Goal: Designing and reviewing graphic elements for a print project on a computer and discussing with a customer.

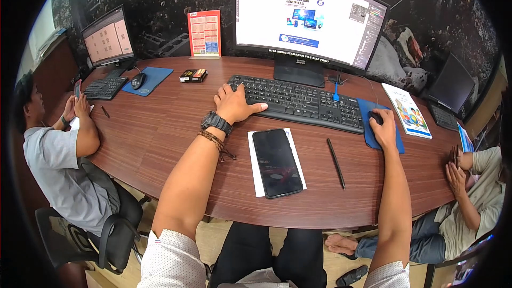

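Note:
My left hand (234, 104) rests on the left end of a black keyboard (301, 98), fingers spread over the keys and thumb stretched along its front edge. On a blue mouse pad (372, 140), my right hand (386, 130) is curled over a black mouse (375, 118), partly covering it. Behind the keyboard stands a wide curved monitor (261, 13) showing a page layout with blue graphics. Between my forearms a black smartphone (277, 162) lies on white paper (256, 176). A slim black pen (336, 164) lies to the right of the phone.
A small dark box (193, 76) and a red calendar (205, 34) stand behind my left hand. A booklet (408, 112) lies right of the mouse pad. One person (69, 165) sits at left holding a phone; another (469, 197) sits at right, hands by the table (154, 138).

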